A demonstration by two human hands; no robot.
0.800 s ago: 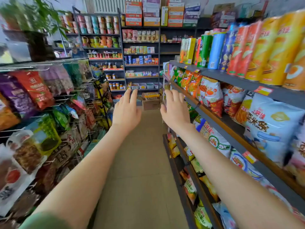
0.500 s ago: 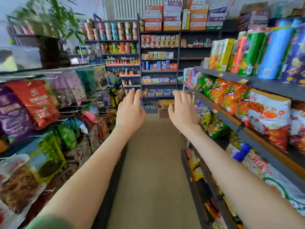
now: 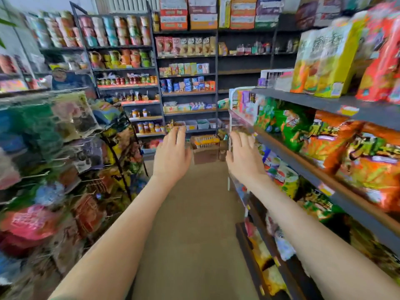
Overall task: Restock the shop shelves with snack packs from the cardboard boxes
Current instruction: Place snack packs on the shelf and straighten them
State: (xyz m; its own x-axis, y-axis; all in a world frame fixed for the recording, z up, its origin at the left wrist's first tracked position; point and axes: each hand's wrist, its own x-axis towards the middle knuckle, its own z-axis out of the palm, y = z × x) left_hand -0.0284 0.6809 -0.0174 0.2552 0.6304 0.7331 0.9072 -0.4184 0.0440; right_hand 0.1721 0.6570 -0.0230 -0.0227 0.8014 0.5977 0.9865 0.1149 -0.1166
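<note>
An open cardboard box [image 3: 205, 149] with yellow and orange packs inside stands on the floor at the far end of the aisle. My left hand [image 3: 172, 155] and my right hand [image 3: 243, 158] are stretched out in front of me, palms down, fingers apart, holding nothing. The box shows in the gap between them, still some way off. Snack packs [image 3: 337, 144] in green and orange fill the grey shelf [image 3: 303, 167] on my right. The picture is blurred by movement.
A wire rack [image 3: 71, 161] hung with snack bags crowds the left side of the aisle. Tall shelving [image 3: 186, 94] with jars, cups and boxes closes off the far end. A strip of beige floor [image 3: 190, 224] runs between the rack and the shelf.
The view has advanced down the aisle, so the far shelving and the box appear nearer. Both hands stay outstretched and open.
</note>
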